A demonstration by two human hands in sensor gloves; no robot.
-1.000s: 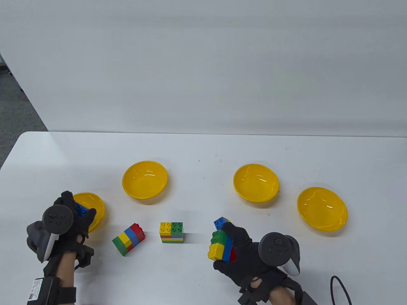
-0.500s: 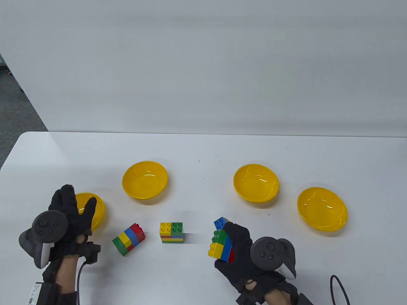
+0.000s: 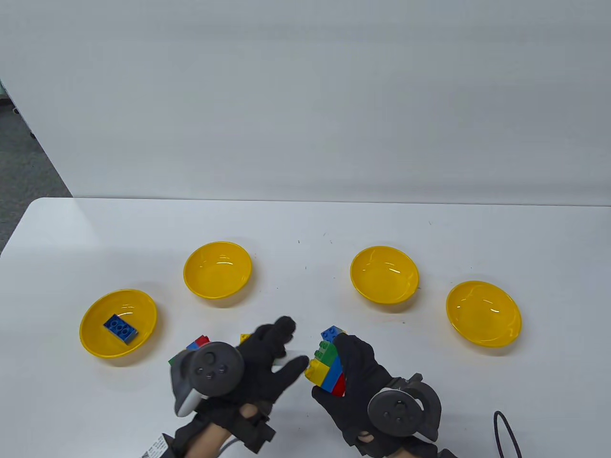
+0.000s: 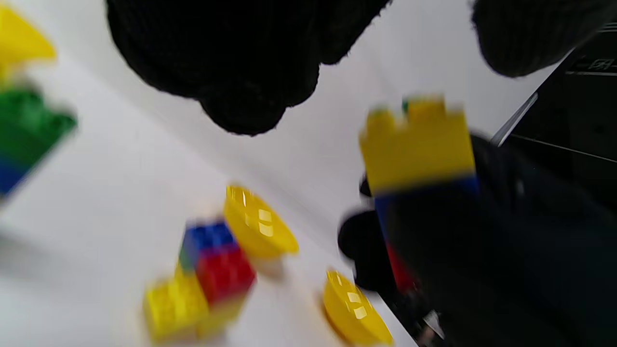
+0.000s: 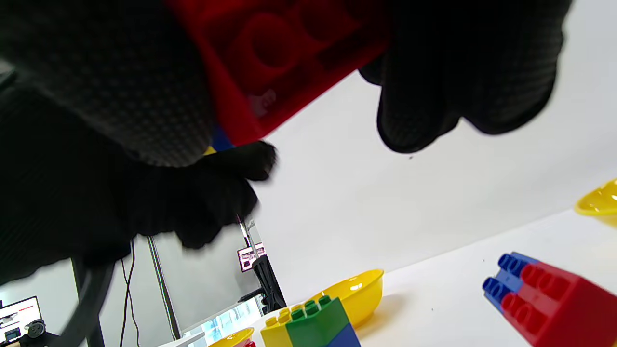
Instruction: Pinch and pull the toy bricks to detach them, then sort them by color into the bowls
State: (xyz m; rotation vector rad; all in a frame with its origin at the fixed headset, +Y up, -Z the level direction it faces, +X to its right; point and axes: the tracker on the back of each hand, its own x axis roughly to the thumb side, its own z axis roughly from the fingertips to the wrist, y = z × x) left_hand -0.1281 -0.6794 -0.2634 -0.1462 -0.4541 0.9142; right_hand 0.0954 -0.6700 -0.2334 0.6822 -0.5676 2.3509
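Bowls: the far-left bowl (image 3: 90, 329) at the frame's left holds one blue brick (image 3: 121, 328). My right hand (image 3: 363, 381) has its grip curled round the brick stack (image 3: 327, 365), lower centre. My left hand (image 3: 267, 367) reaches in, grip spread and empty. Pinch only the yellow brick (image 3: 316, 370); pull straight off.

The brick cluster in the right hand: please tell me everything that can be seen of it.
The brick cluster is glossy plastic: studded yellow and green bricks facing left, then blue and red layers toward the palm. The right hand grips it above the table. The left hand reaches toward its yellow brick; contact is unclear.
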